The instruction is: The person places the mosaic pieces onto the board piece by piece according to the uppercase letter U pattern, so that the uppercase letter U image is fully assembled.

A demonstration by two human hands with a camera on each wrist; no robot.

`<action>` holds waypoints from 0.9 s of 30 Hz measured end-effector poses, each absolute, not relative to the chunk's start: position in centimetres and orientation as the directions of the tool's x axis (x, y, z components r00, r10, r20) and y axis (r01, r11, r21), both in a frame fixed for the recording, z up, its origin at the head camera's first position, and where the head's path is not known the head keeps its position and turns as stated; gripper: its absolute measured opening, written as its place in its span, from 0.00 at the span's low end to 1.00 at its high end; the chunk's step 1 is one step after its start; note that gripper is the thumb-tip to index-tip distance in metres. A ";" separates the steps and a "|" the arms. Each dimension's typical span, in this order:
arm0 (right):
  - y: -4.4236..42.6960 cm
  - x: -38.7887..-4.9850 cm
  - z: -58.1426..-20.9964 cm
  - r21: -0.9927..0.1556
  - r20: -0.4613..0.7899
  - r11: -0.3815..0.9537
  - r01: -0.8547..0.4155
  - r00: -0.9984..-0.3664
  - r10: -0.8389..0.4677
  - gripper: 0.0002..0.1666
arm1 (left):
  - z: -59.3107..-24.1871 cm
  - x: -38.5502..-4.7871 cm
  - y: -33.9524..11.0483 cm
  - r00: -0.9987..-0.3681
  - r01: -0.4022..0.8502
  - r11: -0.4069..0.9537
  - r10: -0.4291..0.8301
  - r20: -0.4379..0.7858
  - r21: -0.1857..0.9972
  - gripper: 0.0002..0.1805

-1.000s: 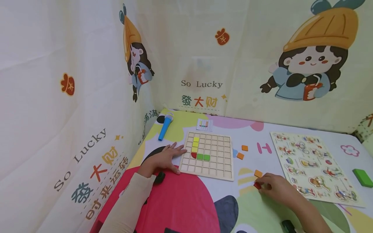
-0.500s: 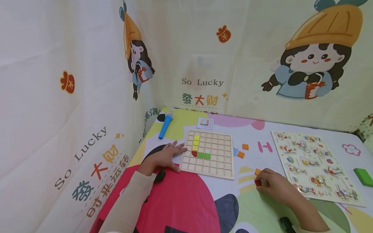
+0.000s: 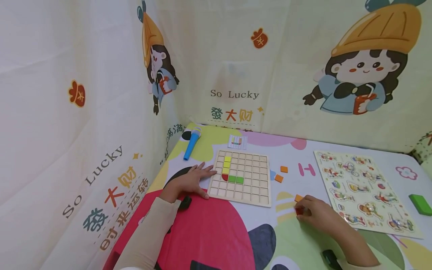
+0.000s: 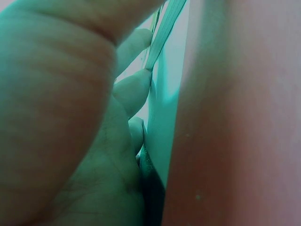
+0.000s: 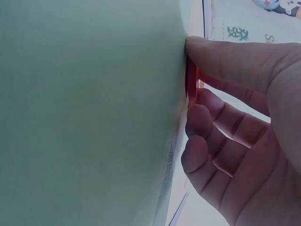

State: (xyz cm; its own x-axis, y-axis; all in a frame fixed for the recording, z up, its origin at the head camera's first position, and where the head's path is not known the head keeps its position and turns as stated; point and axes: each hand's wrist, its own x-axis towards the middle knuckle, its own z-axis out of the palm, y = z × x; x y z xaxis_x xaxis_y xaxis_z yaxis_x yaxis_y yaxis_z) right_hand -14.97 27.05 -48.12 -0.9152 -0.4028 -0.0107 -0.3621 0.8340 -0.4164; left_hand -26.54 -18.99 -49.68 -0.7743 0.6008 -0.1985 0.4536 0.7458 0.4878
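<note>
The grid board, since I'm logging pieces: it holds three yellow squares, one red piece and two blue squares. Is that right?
One colour is wrong: the grid board holds two green squares, not blue ones, as the head view shows. The three yellow squares and the one red piece are right.
</note>
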 end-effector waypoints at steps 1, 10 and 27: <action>27.1 -15.0 -48.1 -0.412 -0.001 0.834 -0.367 -0.915 -0.403 0.12 | -49.7 -26.6 -19.0 -0.774 0.454 0.747 0.601 -0.200 0.486 0.58; 26.7 -15.3 -47.8 -0.360 0.102 0.817 -0.450 -0.890 -0.445 0.13 | -50.0 -26.7 -19.1 -0.775 0.462 0.750 0.601 -0.195 0.474 0.58; 25.0 -16.8 -48.0 -0.304 0.163 0.812 -0.498 -0.867 -0.470 0.16 | -50.1 -26.7 -19.1 -0.776 0.461 0.742 0.604 -0.185 0.487 0.58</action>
State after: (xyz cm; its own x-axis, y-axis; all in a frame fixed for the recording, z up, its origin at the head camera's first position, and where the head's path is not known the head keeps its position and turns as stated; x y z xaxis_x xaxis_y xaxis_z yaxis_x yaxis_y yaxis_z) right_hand -16.81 25.00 -47.97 -0.8673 -0.4701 0.1635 -0.4977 0.8123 -0.3043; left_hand -26.66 -19.09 -50.13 -0.7755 0.6037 -0.1846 0.4613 0.7416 0.4871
